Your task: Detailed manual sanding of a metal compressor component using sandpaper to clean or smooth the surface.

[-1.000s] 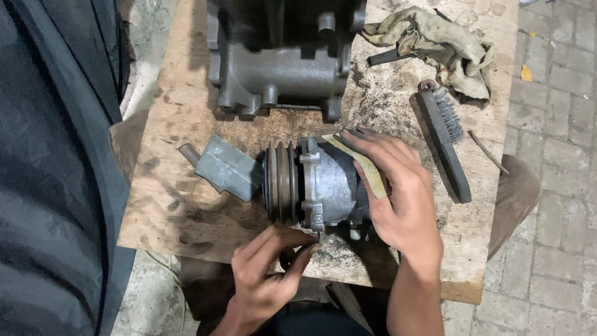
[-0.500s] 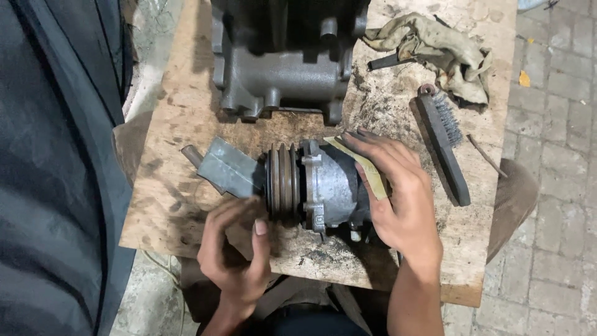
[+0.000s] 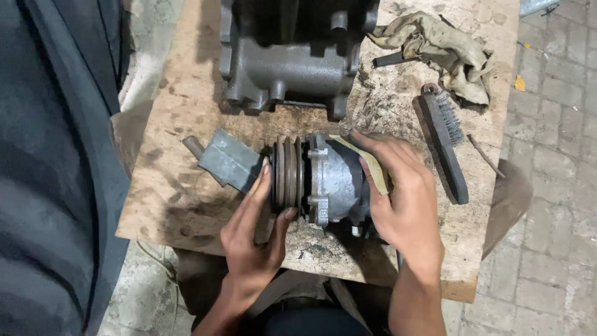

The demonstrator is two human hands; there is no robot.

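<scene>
- My left hand [image 3: 252, 239] lies with fingers spread along the pulley [image 3: 287, 171] end of the compressor [image 3: 329, 177], thumb and fingertips touching the grooved rim, not closed on it.
- My right hand [image 3: 404, 199] pins a folded strip of sandpaper [image 3: 367, 163] flat against the compressor's grey body, fingers pressed together.
- The compressor lies on its side mid-surface [image 3: 186, 199], long axis running left to right between both hands, pulley towards my left.
- A wire brush [image 3: 444, 146] and rag [image 3: 448, 50] sit beyond my right hand; a dark casting [image 3: 292, 59] stands behind.
</scene>
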